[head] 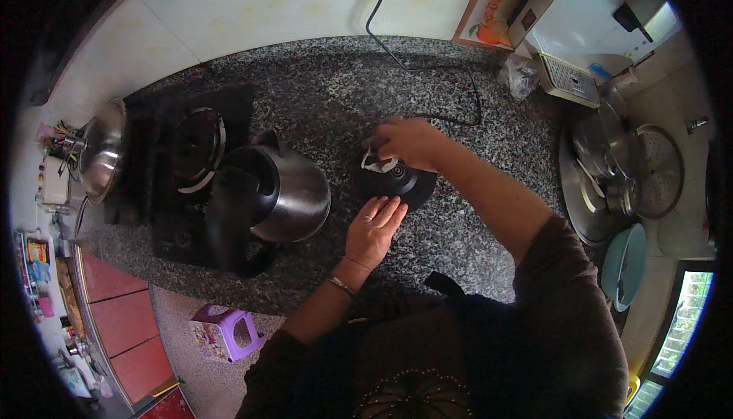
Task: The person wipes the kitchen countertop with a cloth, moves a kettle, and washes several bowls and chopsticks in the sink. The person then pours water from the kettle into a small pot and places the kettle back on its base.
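A round black kettle power base (421, 184) lies on the speckled granite countertop (458, 241) in front of me. My left hand (372, 230) rests its fingertips on the base's near edge, fingers extended, and grips nothing. Over the far side of the base, my right hand (409, 143) is closed on a crumpled white cloth or tissue (375, 164), which touches the base beside its central connector (397, 172). To the left of my hands stands a steel electric kettle (300, 196) with black parts.
The kettle overlaps a black cooktop (172, 236). A lidded pan (106, 150) is at far left. A black cord (426, 68) crosses the counter behind the base. At right are a sink with steel pots (601, 133) and a teal basin (624, 267). A purple stool (229, 336) stands below.
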`<state>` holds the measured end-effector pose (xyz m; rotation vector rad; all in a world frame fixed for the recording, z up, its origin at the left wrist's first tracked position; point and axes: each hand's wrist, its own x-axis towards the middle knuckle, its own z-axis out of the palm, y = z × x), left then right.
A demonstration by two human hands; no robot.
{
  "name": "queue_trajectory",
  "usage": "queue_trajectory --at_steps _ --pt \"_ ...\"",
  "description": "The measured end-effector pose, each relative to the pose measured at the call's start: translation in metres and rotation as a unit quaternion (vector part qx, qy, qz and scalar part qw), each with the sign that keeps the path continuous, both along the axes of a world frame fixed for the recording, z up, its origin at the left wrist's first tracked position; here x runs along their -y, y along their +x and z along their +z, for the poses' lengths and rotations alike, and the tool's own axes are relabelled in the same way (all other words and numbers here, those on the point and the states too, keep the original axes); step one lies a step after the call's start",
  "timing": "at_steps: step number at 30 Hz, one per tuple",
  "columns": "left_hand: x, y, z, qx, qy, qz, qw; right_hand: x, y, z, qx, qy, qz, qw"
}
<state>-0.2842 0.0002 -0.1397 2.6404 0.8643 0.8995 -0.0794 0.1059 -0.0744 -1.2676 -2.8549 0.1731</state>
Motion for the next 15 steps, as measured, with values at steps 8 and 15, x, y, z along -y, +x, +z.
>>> queue_trajectory --at_steps 8,15 --pt "0.001 0.002 0.003 0.004 -0.003 0.012 1.0 0.051 0.043 0.001 -0.001 -0.04 -0.223 0.974" --pt "0.001 0.004 0.003 0.005 -0.011 0.019 1.0 0.115 0.019 -0.015 -0.082 -0.056 -0.293 0.951"
